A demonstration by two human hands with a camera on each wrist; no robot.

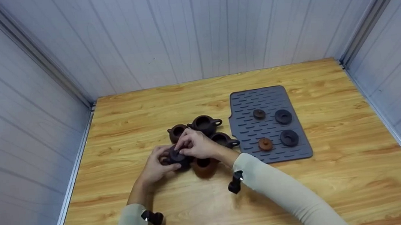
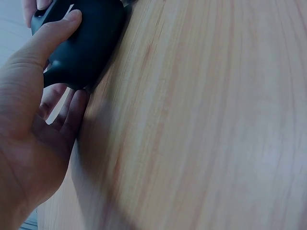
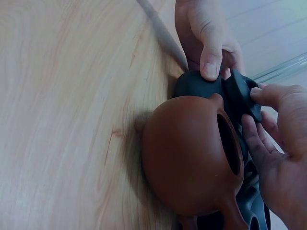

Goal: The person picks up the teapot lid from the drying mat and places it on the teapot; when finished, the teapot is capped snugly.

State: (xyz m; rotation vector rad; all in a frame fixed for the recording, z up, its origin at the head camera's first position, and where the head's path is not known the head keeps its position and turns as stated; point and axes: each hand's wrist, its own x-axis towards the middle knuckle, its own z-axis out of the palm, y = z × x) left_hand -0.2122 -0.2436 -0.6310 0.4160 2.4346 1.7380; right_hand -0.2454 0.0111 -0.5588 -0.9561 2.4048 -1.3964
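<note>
My left hand point(image 1: 155, 165) grips a small black teapot point(image 2: 93, 43), its thumb lying on the pot's side and its other fingers around the handle end. With thumb and fingers, my right hand point(image 1: 198, 144) pinches a black lid point(image 3: 240, 96) at the pot's mouth. The lid looks tilted in the right wrist view; whether it is seated cannot be told. Close beside the black pot stands a reddish-brown teapot point(image 3: 187, 155) with its mouth uncovered. Behind my hands are a brown teapot point(image 1: 178, 131) and two dark teapots point(image 1: 205, 124), also lidless.
A grey ribbed mat point(image 1: 250, 156) lies to the right of the teapots. On it rest two brown lids point(image 1: 265, 144) and two dark lids point(image 1: 289, 138). Pale panel walls point(image 1: 191, 30) enclose the wooden table point(image 1: 140, 112) at the back and sides.
</note>
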